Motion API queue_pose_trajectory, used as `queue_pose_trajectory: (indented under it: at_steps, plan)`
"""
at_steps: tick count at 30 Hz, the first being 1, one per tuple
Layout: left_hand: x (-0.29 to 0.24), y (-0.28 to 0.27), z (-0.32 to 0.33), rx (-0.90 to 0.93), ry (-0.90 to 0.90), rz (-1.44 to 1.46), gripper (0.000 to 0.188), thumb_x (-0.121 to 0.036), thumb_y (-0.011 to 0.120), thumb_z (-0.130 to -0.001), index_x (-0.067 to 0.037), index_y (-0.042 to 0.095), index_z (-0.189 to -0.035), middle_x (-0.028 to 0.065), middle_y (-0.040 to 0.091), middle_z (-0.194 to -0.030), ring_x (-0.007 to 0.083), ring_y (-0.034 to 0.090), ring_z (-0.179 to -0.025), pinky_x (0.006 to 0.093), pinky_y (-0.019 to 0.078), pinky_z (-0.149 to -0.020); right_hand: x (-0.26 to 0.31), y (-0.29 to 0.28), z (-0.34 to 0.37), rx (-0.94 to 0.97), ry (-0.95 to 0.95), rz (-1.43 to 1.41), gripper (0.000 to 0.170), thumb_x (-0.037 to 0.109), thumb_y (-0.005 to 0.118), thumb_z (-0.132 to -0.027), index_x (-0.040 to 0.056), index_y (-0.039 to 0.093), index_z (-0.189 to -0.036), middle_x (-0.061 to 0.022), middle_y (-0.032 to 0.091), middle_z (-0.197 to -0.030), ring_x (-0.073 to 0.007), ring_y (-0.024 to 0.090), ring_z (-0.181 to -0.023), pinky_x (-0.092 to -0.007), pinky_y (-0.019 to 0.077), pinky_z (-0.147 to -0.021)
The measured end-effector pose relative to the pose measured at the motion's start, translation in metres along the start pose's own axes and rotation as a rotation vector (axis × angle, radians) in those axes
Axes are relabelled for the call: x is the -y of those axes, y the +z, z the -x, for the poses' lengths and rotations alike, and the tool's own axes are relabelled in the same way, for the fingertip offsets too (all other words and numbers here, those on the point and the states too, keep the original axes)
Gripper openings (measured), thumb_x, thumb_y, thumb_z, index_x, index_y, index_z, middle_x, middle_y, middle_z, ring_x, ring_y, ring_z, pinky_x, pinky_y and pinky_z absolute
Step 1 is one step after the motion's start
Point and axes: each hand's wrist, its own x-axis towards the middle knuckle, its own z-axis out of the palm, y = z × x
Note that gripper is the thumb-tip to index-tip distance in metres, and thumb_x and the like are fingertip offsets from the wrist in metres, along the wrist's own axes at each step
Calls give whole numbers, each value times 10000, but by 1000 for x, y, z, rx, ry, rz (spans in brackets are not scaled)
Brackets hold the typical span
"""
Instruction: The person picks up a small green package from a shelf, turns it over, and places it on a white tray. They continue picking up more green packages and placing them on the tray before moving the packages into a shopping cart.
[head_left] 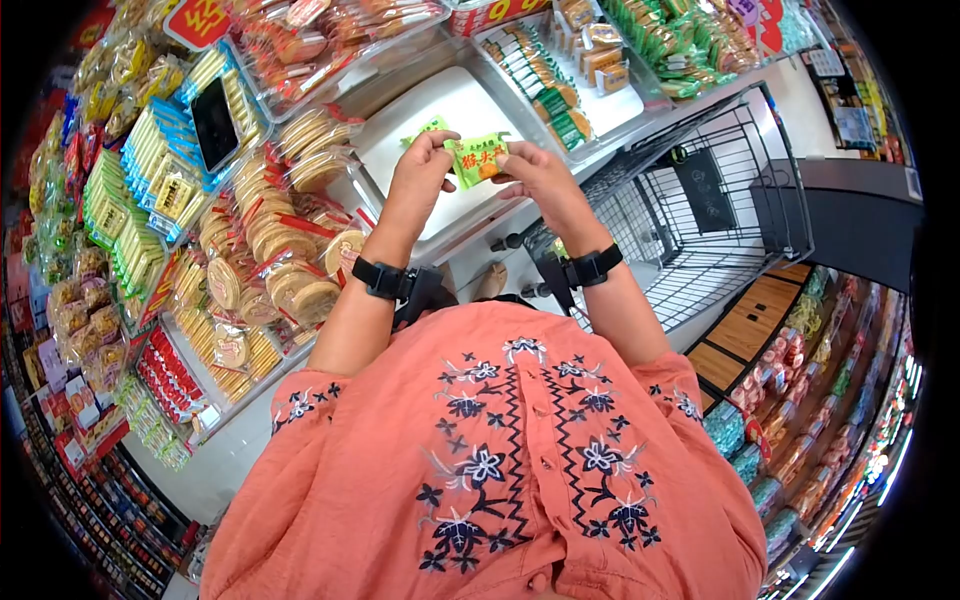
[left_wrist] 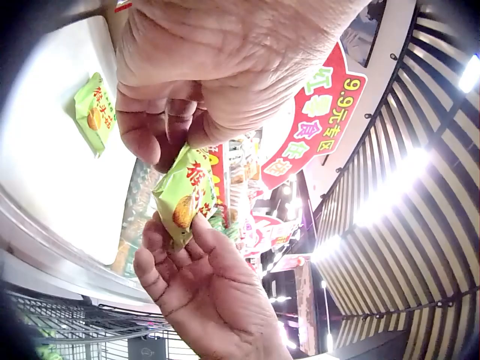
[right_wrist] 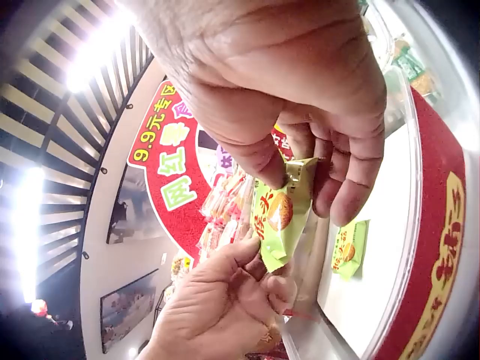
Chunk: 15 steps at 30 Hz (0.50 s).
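Note:
A green snack packet (head_left: 480,160) with red lettering and a biscuit picture is held up between both hands over a white bin (head_left: 440,105). My left hand (head_left: 422,178) pinches one end of it between thumb and fingers. At the opposite end, my right hand (head_left: 545,185) pinches it too, thumb on the near face, as the right wrist view also shows. A second green packet (left_wrist: 95,114) of the same kind lies on the bin's white bottom, partly behind the left hand in the head view.
Wrapped round biscuits (head_left: 285,240) fill the bins on the left, with a dark phone (head_left: 214,122) lying on packets there. Green-wrapped biscuits (head_left: 545,90) sit in the bin to the right. A wire shopping cart (head_left: 690,210) stands close on the right.

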Motion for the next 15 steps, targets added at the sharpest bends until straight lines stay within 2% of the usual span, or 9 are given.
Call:
queue_pose_trajectory:
  at_steps: [4, 7, 8, 11, 14, 15]
  plan:
    - [9, -4, -8, -63, -74, -9, 341, -217, 549, -960, -29, 587, -1242, 77, 638, -1106, 142, 613, -965, 278, 516, -740, -6, -7, -19, -43, 8, 102, 404, 239, 627, -938, -33, 585, -1233, -86, 670, -1072, -161, 661, -914, -284, 562, -740]
    - [16, -24, -28, -273, -66, -288, 373, -247, 574, -946, -5, 582, -1229, 102, 640, -1129, 172, 626, -1011, 291, 526, -771, -5, -13, -26, -108, -26, 192, 403, 230, 627, -918, -42, 593, -1214, -89, 677, -1031, -154, 664, -876, -283, 566, -709]
    - [34, -38, -42, -290, 59, -404, 412, -268, 594, -930, 24, 573, -1221, 148, 642, -1158, 230, 638, -1025, 346, 525, -835, -4, -13, -29, -135, -45, 223, 374, 198, 628, -918, -66, 590, -1180, -110, 686, -965, -165, 681, -815, -274, 564, -654]
    - [40, -43, -57, -295, 241, -766, 441, -262, 633, -890, 26, 573, -1217, 205, 634, -1170, 313, 624, -1069, 430, 507, -893, -7, -16, -45, -49, -34, 440, 372, 208, 633, -902, -69, 603, -1150, -116, 689, -906, -159, 676, -748, -283, 555, -629]
    - [40, -32, -57, -297, 266, -1051, 456, -252, 660, -847, 17, 575, -1205, 244, 615, -1174, 387, 583, -1112, 495, 473, -938, -16, -13, -63, 7, 19, 597, 364, 201, 631, -884, -57, 609, -1139, -137, 684, -857, -166, 663, -682, -304, 548, -617]
    - [39, -27, -57, -275, 228, -1090, 459, -254, 668, -838, 10, 575, -1202, 244, 609, -1177, 395, 575, -1118, 499, 471, -941, -18, -10, -65, -16, 33, 645, 360, 195, 633, -877, -50, 612, -1140, -161, 686, -871, -199, 673, -703, -323, 550, -634]
